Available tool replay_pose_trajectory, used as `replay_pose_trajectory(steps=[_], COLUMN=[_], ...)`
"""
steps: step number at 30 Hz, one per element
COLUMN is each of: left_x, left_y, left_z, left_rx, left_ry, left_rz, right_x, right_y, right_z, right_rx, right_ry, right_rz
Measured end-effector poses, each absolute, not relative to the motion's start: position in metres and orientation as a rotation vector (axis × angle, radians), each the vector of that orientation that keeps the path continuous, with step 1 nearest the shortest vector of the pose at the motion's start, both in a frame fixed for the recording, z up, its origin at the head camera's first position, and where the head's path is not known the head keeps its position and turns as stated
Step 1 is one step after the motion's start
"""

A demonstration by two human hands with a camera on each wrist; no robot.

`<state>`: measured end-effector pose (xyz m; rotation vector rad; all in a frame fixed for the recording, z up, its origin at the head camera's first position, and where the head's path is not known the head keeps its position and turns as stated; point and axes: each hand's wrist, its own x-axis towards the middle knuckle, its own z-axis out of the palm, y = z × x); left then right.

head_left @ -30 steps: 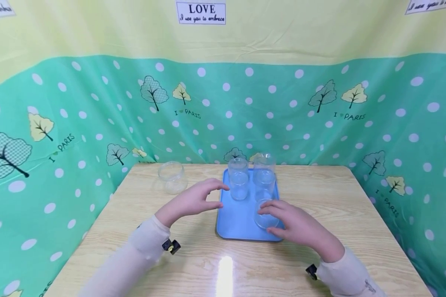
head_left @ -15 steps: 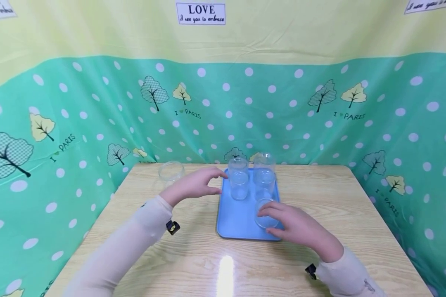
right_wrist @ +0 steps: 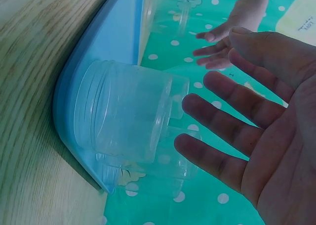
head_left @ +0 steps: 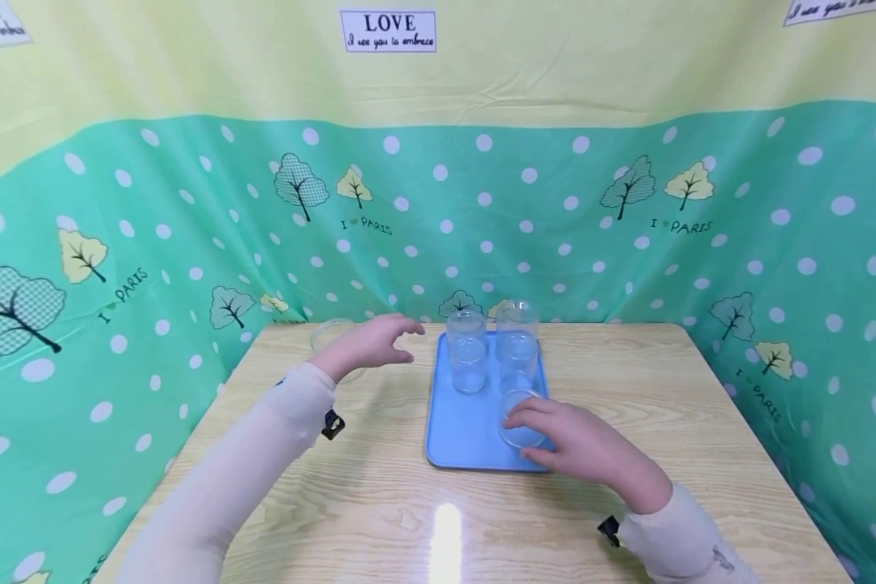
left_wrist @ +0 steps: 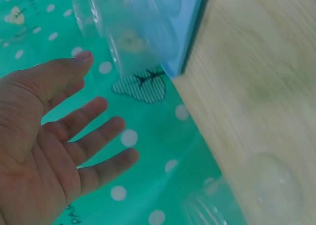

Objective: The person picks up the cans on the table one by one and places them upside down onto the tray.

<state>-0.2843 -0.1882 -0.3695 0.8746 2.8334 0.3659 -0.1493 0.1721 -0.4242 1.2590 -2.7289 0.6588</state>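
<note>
Several clear plastic-looking jars stand on a blue tray (head_left: 456, 446) in the head view. My right hand (head_left: 577, 442) hovers beside the nearest one, a clear jar (head_left: 521, 414) at the tray's front right. In the right wrist view that jar (right_wrist: 128, 111) stands apart from the fingers, which are spread and loosely bent. My left hand (head_left: 368, 345), holding nothing, is over the table left of the tray. Its fingers are spread in the left wrist view. Another clear jar (head_left: 324, 331), off the tray, is partly hidden behind that hand.
Two jars (head_left: 469, 365) stand in line at the tray's back left, and more jars (head_left: 517, 345) at its back right. The wooden table (head_left: 613, 381) ends at a green dotted curtain (head_left: 555, 227) behind and at both sides.
My left hand has moved back and then left, away from the tray and over the separate jar, covering more of it. The right hand stays nearly where it was.
</note>
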Motion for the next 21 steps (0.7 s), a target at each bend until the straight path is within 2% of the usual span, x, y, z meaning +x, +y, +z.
replay_pose_trajectory(steps=[21], left_x=[-0.327], left_y=[-0.226], left_z=[-0.36], left_rx=[0.7], left_ry=[2.815], left_rz=[0.178], right_x=[-0.149], right_y=[0.174], right_z=[-0.423], right_rx=[1.272], right_ry=[-2.687], right_rz=[0.612])
